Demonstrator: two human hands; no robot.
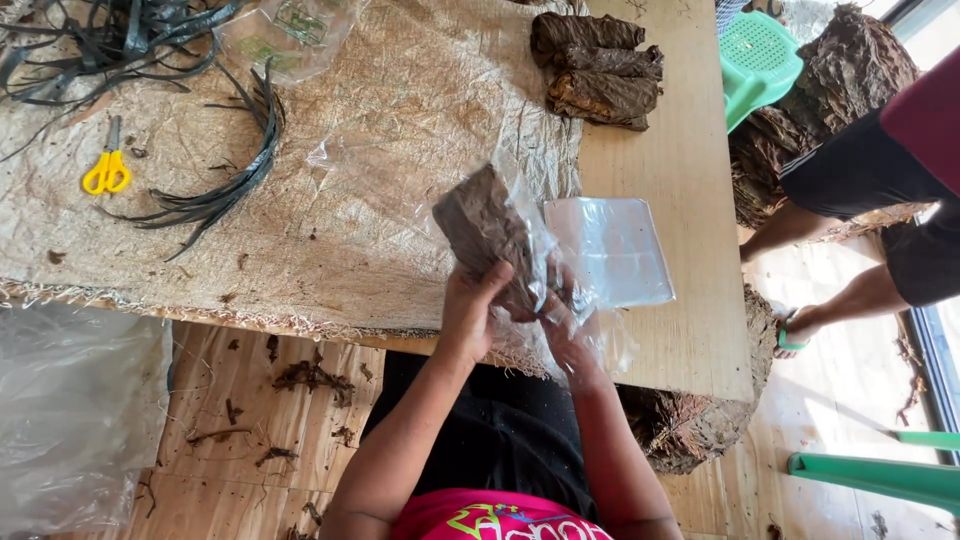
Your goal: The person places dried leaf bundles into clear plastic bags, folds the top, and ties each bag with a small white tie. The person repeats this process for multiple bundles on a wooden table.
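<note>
My left hand (470, 312) grips the lower end of a brown bundle of dried leaves (485, 230), held upright over the table's near edge. My right hand (565, 325) holds a clear plastic bag (535, 235) that wraps around the bundle's right side and bottom. The bundle's top sticks out of the bag. Both hands are close together, fingers curled on what they hold.
Flat clear bags (612, 250) lie on the wooden table (690, 180) to the right. More leaf bundles (598, 70) sit at the far edge. Woven mat (330, 200), yellow scissors (106, 172), black strips (225, 190) at left. Another person's legs (850, 230) stand at right beside a green stool (760, 60).
</note>
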